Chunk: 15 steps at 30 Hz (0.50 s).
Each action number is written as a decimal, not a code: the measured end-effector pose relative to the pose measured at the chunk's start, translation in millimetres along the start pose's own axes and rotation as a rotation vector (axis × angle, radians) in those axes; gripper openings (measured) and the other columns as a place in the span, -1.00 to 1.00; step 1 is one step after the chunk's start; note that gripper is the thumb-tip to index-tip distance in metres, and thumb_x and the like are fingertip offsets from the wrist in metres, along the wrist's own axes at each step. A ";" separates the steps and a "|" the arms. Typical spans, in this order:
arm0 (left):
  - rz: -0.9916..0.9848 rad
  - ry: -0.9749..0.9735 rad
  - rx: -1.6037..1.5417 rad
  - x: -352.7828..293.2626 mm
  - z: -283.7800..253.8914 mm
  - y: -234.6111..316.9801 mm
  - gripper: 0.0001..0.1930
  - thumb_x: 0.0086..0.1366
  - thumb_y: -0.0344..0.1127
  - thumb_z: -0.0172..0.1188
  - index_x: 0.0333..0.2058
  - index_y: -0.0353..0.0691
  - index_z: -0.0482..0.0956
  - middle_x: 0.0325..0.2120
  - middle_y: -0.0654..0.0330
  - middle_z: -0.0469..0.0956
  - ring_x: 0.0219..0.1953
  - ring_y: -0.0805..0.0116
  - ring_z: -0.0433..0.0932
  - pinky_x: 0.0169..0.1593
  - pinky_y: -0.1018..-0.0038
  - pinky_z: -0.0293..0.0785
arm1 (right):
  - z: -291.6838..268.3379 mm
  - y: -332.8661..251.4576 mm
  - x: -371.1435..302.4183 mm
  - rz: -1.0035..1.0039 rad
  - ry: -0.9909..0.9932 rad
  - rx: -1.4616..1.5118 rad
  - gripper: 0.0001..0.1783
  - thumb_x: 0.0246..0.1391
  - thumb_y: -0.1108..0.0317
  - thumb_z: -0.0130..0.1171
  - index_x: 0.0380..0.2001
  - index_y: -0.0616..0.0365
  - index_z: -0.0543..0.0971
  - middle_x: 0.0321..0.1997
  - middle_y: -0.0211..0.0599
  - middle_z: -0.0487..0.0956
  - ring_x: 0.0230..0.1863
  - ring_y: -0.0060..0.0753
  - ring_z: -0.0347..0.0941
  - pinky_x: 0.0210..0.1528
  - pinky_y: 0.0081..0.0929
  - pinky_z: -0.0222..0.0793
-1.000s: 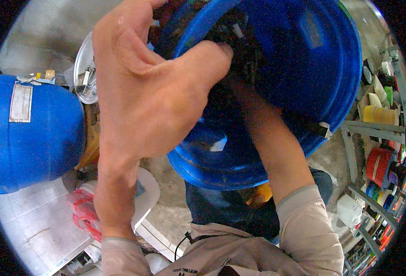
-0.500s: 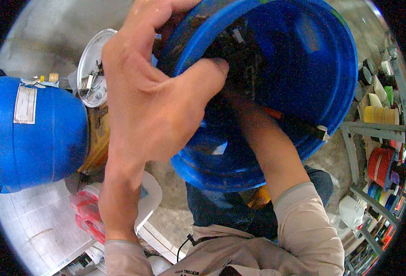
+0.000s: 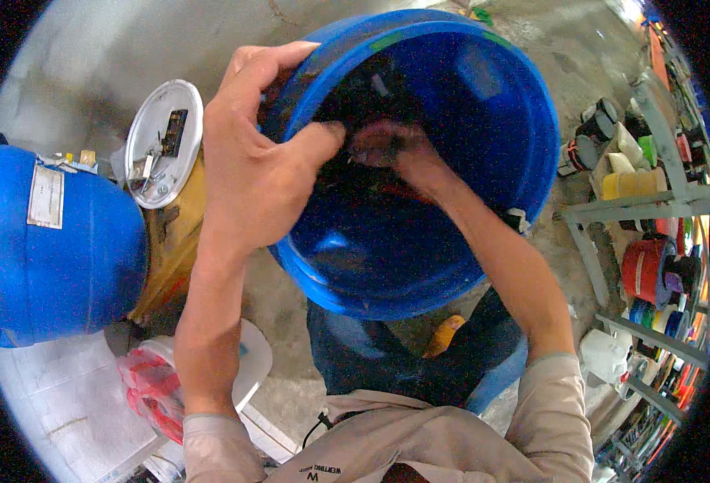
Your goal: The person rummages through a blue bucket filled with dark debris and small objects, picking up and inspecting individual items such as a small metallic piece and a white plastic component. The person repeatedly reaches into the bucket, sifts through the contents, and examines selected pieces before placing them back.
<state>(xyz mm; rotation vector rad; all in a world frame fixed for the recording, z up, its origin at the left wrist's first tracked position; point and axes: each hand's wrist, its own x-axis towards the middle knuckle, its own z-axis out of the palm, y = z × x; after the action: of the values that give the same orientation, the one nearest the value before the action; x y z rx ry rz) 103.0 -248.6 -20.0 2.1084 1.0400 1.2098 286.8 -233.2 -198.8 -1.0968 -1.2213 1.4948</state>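
Observation:
A large blue plastic barrel (image 3: 532, 121) stands tilted before me, its mouth facing up toward me. My left hand (image 3: 262, 169) grips its left rim, thumb inside and fingers around the outside. Deep in the barrel's mouth is my right hand (image 3: 387, 146), in shadow among dark contents near the left wall. Its fingers are blurred, and whether they hold anything is hidden. At the barrel's right edge shows a small whitish tip (image 3: 518, 219) of something I cannot make out.
On the left stand another blue barrel (image 3: 73, 249) and a round white lid (image 3: 136, 133) bearing a black strip and small parts. A red-and-clear bag (image 3: 150, 382) lies beside a white seat (image 3: 254, 362). Metal shelving (image 3: 641, 208) with spools and bottles lines the right.
The barrel has shifted left and appears smaller, with my left hand still on its rim. My right hand has come up from deeper inside and now shows.

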 end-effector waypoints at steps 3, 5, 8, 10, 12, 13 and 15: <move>-0.013 0.021 -0.035 2.9 -3.0 -0.7 -0.53 -0.15 -0.49 0.21 -0.12 -0.33 0.53 -0.28 0.13 0.47 -0.17 0.29 0.49 -0.02 0.48 0.38 | -1.7 -27.6 -37.6 -0.067 -0.003 0.001 -0.77 0.03 0.51 0.23 -0.18 0.19 0.59 -0.22 -0.30 0.65 -0.16 -0.41 0.57 -0.01 -0.43 0.48; -0.042 0.011 -0.002 2.6 -5.7 4.2 -0.53 -0.14 -0.49 0.21 -0.12 -0.33 0.53 -0.27 0.13 0.47 -0.17 0.29 0.48 -0.02 0.48 0.38 | -2.6 -38.9 -59.1 -0.066 0.014 0.042 -0.77 0.03 0.51 0.24 -0.18 0.21 0.59 -0.20 -0.26 0.64 -0.18 -0.38 0.58 -0.03 -0.41 0.50; -0.042 0.009 0.009 2.9 -8.2 7.7 -0.53 -0.14 -0.50 0.20 -0.13 -0.33 0.53 -0.27 0.14 0.46 -0.16 0.30 0.48 -0.02 0.47 0.38 | 0.2 -50.1 -84.4 -0.018 0.060 0.209 -0.77 -0.01 0.57 0.25 -0.21 0.27 0.57 -0.17 -0.15 0.61 -0.18 -0.32 0.58 -0.04 -0.37 0.50; -0.031 0.008 0.008 2.6 -8.9 7.2 -0.53 -0.14 -0.50 0.20 -0.13 -0.33 0.53 -0.26 0.14 0.46 -0.16 0.30 0.48 -0.02 0.47 0.37 | -2.1 -48.8 -96.9 -0.016 0.079 0.259 -0.78 0.00 0.57 0.25 -0.22 0.28 0.57 -0.15 -0.12 0.61 -0.18 -0.28 0.58 -0.04 -0.34 0.52; -0.014 0.013 0.021 3.3 -10.1 6.1 -0.53 -0.14 -0.50 0.20 -0.13 -0.33 0.53 -0.26 0.15 0.46 -0.15 0.31 0.48 -0.02 0.47 0.37 | -1.9 -48.6 -102.2 -0.041 0.072 0.214 -0.79 0.01 0.58 0.25 -0.23 0.31 0.56 -0.16 -0.10 0.61 -0.17 -0.27 0.59 -0.05 -0.32 0.54; -0.014 0.015 0.019 3.7 -10.2 5.7 -0.53 -0.14 -0.50 0.20 -0.13 -0.33 0.53 -0.26 0.15 0.46 -0.16 0.31 0.48 -0.01 0.47 0.37 | -1.0 -48.5 -104.8 -0.043 0.077 0.167 -0.79 0.01 0.58 0.25 -0.23 0.31 0.56 -0.16 -0.10 0.61 -0.17 -0.27 0.59 -0.05 -0.32 0.54; -0.016 0.019 0.019 4.6 -11.2 4.6 -0.53 -0.15 -0.49 0.21 -0.13 -0.33 0.53 -0.27 0.16 0.45 -0.16 0.31 0.48 -0.01 0.47 0.36 | 1.8 -46.1 -108.1 -0.047 0.093 0.141 -0.79 0.01 0.56 0.26 -0.23 0.30 0.56 -0.18 -0.12 0.63 -0.16 -0.30 0.60 -0.04 -0.36 0.54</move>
<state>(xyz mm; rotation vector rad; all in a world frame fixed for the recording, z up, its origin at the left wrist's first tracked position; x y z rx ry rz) 96.3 -247.1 -9.0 2.1027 1.0787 1.2197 312.7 -333.2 -142.7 -1.0250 -1.0545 1.4554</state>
